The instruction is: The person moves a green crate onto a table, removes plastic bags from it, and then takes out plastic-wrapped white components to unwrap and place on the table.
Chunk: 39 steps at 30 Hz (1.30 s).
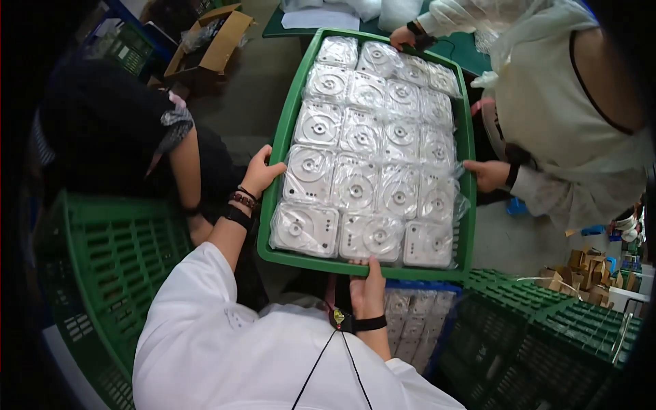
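Observation:
A green plastic crate (365, 268), tilted slightly, is held up in front of me. Rows of white, square plastic parts (319, 128) with round centres fill it, each wrapped in clear film. Around the crate's left rim my left hand (260, 172) is closed, thumb over the edge. My right hand (369, 285) grips the near rim at the middle, its thumb up against the wrapped parts and its other fingers partly hidden. On the right, a co-worker's hand (486, 175) holds the right rim, and that person's other hand (405, 37) is at the far rim.
Under the near right corner stands a blue crate (443, 342) of similar wrapped parts. Green crates flank me at left (130, 253) and right (519, 328). Another person (137, 123) is close at left. Behind are an open carton (217, 42) and a green table (280, 26).

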Tool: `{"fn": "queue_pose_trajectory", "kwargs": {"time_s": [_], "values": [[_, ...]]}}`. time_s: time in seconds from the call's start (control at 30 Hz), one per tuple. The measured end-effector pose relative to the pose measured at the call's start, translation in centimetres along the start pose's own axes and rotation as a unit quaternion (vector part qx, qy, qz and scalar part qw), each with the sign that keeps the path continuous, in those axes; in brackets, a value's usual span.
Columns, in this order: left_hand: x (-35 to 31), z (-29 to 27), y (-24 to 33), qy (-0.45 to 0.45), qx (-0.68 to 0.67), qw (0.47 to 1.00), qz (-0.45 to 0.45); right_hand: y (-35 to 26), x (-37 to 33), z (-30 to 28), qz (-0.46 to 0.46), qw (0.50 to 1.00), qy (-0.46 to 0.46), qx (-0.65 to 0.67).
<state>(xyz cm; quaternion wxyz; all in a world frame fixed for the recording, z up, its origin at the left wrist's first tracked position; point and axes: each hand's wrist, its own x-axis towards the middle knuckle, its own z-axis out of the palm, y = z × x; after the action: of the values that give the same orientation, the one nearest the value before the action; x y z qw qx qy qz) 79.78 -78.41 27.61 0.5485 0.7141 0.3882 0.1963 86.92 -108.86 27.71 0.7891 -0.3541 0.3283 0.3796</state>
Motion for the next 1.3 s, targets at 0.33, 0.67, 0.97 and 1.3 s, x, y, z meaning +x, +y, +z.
{"fn": "queue_pose_trajectory", "kwargs": {"time_s": [0.33,0.67,0.97,1.3], "values": [[-0.8,1.8,1.7,0.058,0.087,0.993,-0.056,-1.0,-0.3,0.3,0.043,0.996,0.063,0.040],[-10.0,5.8,4.3,0.111,0.330,0.911,-0.221,-4.0,-1.0,-0.7,0.119,0.987,0.030,-0.106],[-13.5,6.9,4.4,0.204,0.396,0.843,-0.302,-27.7,-1.7,-2.9,-0.080,0.781,-0.085,-0.613],[-13.9,8.5,4.9,0.218,0.366,0.859,-0.284,-26.2,0.9,-6.1,0.076,0.755,0.046,-0.650]]}}
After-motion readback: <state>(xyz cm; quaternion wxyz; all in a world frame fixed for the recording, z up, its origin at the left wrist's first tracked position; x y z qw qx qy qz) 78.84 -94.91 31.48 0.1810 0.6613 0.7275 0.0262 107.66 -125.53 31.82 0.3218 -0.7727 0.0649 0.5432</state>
